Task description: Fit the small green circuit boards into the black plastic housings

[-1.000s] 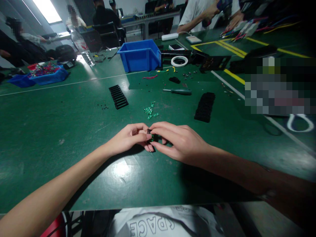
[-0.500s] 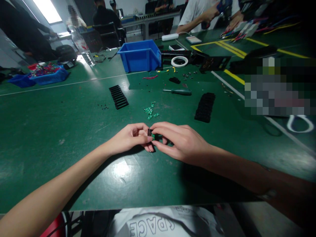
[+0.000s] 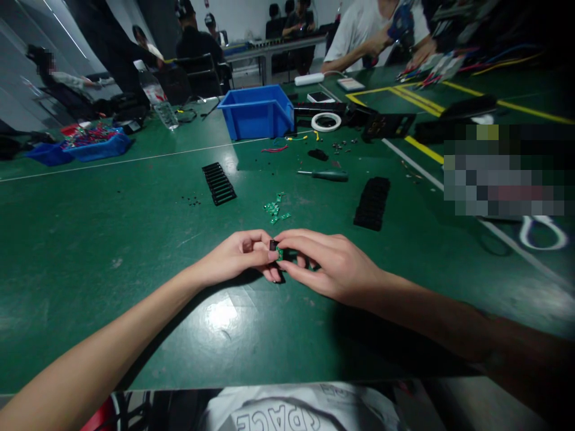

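Between my two hands is a small black part [image 3: 273,245] with a small green circuit board [image 3: 280,254] against it. My left hand [image 3: 245,256] pinches the black part between thumb and fingers. The fingertips of my right hand [image 3: 330,260] close on the green board from the right. Just beyond my hands lies a loose pile of small green boards [image 3: 272,209]. A black slotted frame [image 3: 219,184] lies to the left of the pile, with several tiny black bits [image 3: 191,200] beside it. Farther right is a stack of black parts [image 3: 372,203].
A green-handled screwdriver [image 3: 330,175] lies beyond the pile. Farther back are a blue bin [image 3: 257,114], a white ring [image 3: 326,122], a plastic bottle [image 3: 159,102] and blue trays of wires [image 3: 101,148]. Across the table [image 3: 135,239], a person in white holds a tool.
The view has tilted slightly, so the table's contents sit a little lower in the picture. Both hands keep nearly the same grip on the small parts.
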Demonstrator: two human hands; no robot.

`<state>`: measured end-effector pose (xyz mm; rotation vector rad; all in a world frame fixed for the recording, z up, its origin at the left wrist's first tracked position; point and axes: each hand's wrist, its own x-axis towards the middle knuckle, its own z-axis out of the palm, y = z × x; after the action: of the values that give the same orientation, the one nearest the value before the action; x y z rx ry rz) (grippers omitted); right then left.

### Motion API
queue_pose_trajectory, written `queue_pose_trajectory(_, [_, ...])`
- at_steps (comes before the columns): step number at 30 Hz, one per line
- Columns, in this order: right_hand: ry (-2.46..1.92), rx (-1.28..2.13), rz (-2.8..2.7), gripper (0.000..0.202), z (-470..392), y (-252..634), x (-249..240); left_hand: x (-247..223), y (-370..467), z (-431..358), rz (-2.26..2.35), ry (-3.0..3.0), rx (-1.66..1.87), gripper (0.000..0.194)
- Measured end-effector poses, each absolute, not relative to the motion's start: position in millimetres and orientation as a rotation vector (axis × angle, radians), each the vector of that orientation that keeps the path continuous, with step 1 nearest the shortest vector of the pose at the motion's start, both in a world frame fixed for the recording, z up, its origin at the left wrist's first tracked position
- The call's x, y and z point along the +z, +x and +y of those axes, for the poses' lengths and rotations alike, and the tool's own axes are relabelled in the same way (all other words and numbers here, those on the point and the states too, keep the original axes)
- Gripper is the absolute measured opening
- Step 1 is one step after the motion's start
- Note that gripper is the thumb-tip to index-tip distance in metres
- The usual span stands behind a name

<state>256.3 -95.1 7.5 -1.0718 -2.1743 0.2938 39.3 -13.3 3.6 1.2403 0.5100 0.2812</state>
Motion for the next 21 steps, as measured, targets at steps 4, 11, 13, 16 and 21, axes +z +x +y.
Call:
queue_pose_trajectory(4, [-1.050,0.314,-2.144,0.020,-95.2,256.5,5.5,3.9,40.1,-13.7,0.513,1.246,0.278,0.028])
queue_pose_trajectory(11, [-1.074,0.381,-2.142,0.024,-95.6,255.4,7.5,2.8,39.8,-13.5,0.490,1.227,0.292,0.029])
queue_pose_trajectory(13, [-1.076,0.388,-2.142,0.023,-96.1,254.8,8.7,2.2,39.5,-13.3,0.492,1.236,0.291,0.030])
queue_pose_trajectory(16, [-1.083,0.404,-2.136,0.022,-96.4,254.1,8.8,1.6,39.0,-13.0,0.493,1.253,0.286,0.033])
queue_pose_trajectory(21, [-1.092,0.414,-2.118,0.021,-95.3,252.4,6.9,2.6,39.2,-12.8,0.489,1.266,0.283,0.035])
